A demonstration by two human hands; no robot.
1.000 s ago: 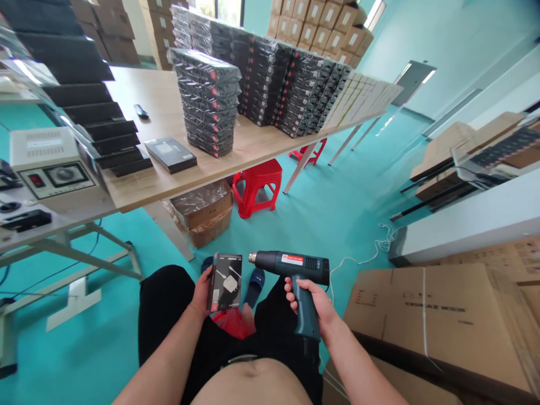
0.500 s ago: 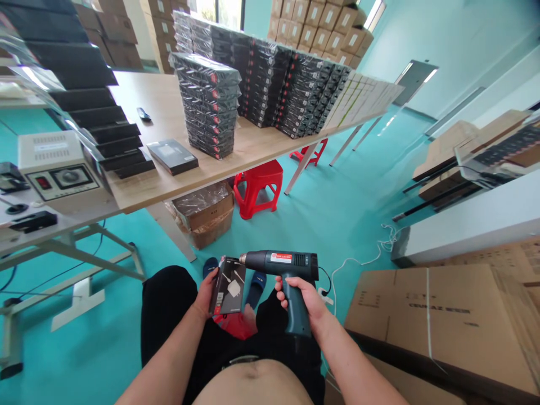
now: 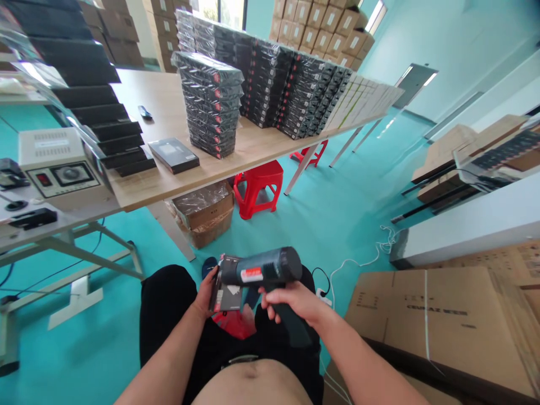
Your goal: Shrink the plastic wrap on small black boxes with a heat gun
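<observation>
My left hand (image 3: 206, 293) grips a black retail box (image 3: 228, 299) by its left edge, above my lap. The box front shows a picture of a white charger, now partly covered. In my right hand (image 3: 287, 299) is a dark green heat gun (image 3: 270, 266) with a red and white label, held by its handle. Its barrel points left and away, right in front of the upper part of the box; the nozzle tip is hidden. Whether gun and box touch, I cannot tell.
A wooden table (image 3: 169, 188) ahead bears stacks of shrink-wrapped black boxes (image 3: 211, 107) and a single box (image 3: 174, 155). A control unit (image 3: 61, 163) stands at left. Red stools (image 3: 259, 188) and an open carton (image 3: 211, 216) are below; large cartons (image 3: 434, 320) stand at right.
The heat gun has swung left over the box, its barrel now angled away from me and covering the upper front. My left hand and the box have hardly moved.
</observation>
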